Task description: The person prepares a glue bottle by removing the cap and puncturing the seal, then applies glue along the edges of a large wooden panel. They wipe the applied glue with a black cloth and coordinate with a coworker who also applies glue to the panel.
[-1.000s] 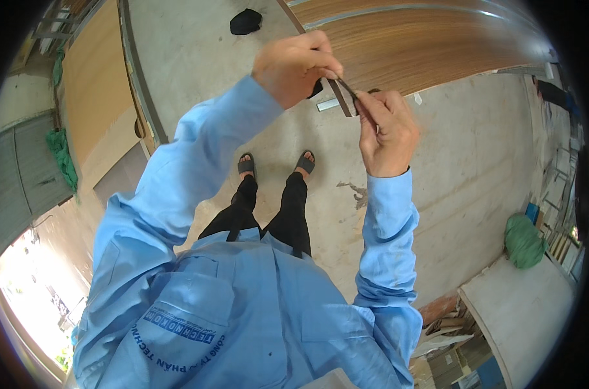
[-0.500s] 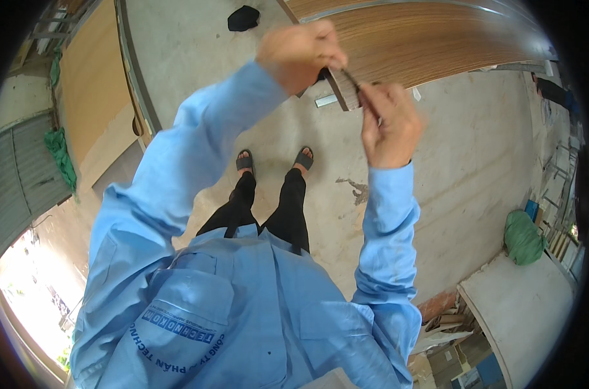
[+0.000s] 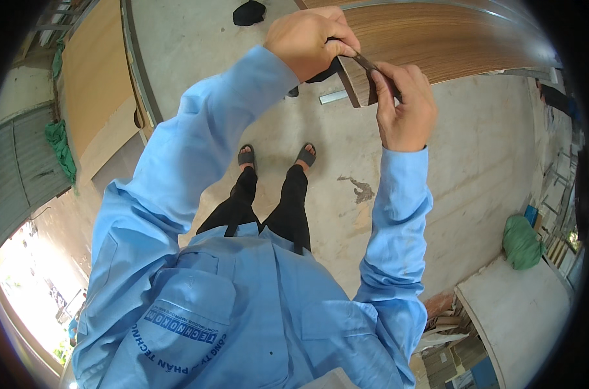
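Observation:
A thin dark brown strip (image 3: pixel 366 63) spans the gap between my two hands at the near left corner of a wood-grain board (image 3: pixel 437 42). My left hand (image 3: pixel 309 44) is closed, pinching the strip's left end between thumb and fingers. On the other side, my right hand (image 3: pixel 408 109) grips its right part, thumb laid along it and fingers curled behind. Whether the strip touches the board's edge, I cannot tell. Both ends of the strip are partly covered by my fingers.
A metal strip (image 3: pixel 334 96) shows under the board's corner. On the floor at the top lies a black item (image 3: pixel 249 13). A large tan panel (image 3: pixel 96 71) stands at the left. At the right are a green bag (image 3: pixel 522 242) and a white-topped table (image 3: pixel 521 311).
Both hands have shifted slightly to the right with the strip, and the right hand has also risen a little in the picture. The strip remains held by both.

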The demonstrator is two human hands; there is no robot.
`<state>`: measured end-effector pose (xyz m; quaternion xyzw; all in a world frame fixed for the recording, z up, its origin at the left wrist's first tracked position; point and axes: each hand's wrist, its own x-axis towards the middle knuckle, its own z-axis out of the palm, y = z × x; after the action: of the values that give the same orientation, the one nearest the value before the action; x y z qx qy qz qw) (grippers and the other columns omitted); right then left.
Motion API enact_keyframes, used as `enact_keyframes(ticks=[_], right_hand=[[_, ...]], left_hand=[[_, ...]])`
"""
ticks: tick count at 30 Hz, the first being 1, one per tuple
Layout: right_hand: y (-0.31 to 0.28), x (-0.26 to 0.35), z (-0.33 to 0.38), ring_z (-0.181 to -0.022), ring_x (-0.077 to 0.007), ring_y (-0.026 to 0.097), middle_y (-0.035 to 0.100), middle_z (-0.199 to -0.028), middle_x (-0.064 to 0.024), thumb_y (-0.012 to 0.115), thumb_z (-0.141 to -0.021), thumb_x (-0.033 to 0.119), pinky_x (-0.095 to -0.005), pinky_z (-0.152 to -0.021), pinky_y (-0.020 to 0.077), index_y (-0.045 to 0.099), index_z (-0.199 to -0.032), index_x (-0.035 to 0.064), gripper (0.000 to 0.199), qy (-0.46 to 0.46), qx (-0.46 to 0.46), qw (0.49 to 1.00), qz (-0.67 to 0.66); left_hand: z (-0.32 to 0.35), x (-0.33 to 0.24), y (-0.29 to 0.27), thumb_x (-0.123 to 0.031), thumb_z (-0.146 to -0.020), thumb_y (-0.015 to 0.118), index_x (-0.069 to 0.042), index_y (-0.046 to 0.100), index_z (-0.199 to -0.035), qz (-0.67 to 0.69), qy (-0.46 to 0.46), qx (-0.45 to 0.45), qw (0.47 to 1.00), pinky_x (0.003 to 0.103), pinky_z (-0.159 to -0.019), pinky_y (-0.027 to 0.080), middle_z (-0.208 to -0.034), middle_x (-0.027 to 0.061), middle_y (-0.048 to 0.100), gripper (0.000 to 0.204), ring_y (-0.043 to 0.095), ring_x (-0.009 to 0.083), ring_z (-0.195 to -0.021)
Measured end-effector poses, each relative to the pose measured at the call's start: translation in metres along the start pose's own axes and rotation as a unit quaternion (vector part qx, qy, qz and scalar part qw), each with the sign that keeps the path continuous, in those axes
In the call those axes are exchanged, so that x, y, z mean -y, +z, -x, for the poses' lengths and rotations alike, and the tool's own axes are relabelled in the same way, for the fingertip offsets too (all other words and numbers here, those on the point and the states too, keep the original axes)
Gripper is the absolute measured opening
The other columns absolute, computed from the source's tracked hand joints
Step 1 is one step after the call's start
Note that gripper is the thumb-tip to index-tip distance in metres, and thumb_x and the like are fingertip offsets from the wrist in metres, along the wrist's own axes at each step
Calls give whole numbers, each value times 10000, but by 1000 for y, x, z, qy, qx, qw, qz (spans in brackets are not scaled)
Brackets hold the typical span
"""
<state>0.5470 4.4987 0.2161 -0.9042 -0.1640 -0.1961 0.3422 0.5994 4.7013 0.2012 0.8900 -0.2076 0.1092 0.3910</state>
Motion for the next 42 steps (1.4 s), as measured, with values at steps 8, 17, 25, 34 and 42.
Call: enact_keyframes(ticks=[8, 17, 25, 34, 42], right_hand=[[3, 0, 7, -759, -273, 601, 622, -825, -112, 722, -825, -67, -348, -681, 491, 735, -992, 27, 193, -63, 1, 998, -15], [5, 0, 9, -796, -287, 625, 632, -847, -133, 716, -810, -86, -346, -704, 508, 722, -991, 2, 202, -97, -8, 995, -28], [7, 2, 9, -766, -289, 631, 636, -853, -136, 716, -813, -91, -353, -690, 517, 721, -1014, -4, 219, -45, -18, 999, 1], [11, 6, 12, -780, -309, 646, 653, -881, -148, 715, -842, -68, -360, -697, 523, 720, -1030, 1, 201, -47, -19, 999, -1], [13, 12, 14, -788, -299, 651, 652, -877, -125, 737, -827, -47, -358, -688, 526, 723, -1015, 18, 199, -101, 6, 995, 20]], left_hand=[[22, 8, -5, -130, -883, 706, -79, 772, -960, 70, 34, -4, 997, 310, -770, 508, -919, 39, 676, 114, 646, 205, -851], [63, 26, 24, -245, -1001, 647, -49, 723, -1170, 280, -383, -102, 874, 237, -815, 484, -875, -11, 681, 270, 595, 73, -841], [73, -6, 46, -360, -1059, 534, -34, 721, -1049, 398, -354, -17, 846, 230, -757, 460, -847, -46, 637, 376, 551, 54, -794], [70, -26, 57, -368, -984, 657, 7, 691, -1156, 428, -334, -17, 840, 293, -811, 504, -926, 64, 715, 414, 631, 129, -865], [69, -28, 64, -378, -966, 694, 2, 700, -1133, 489, -353, -46, 797, 269, -817, 501, -944, 37, 711, 416, 615, 102, -883]])
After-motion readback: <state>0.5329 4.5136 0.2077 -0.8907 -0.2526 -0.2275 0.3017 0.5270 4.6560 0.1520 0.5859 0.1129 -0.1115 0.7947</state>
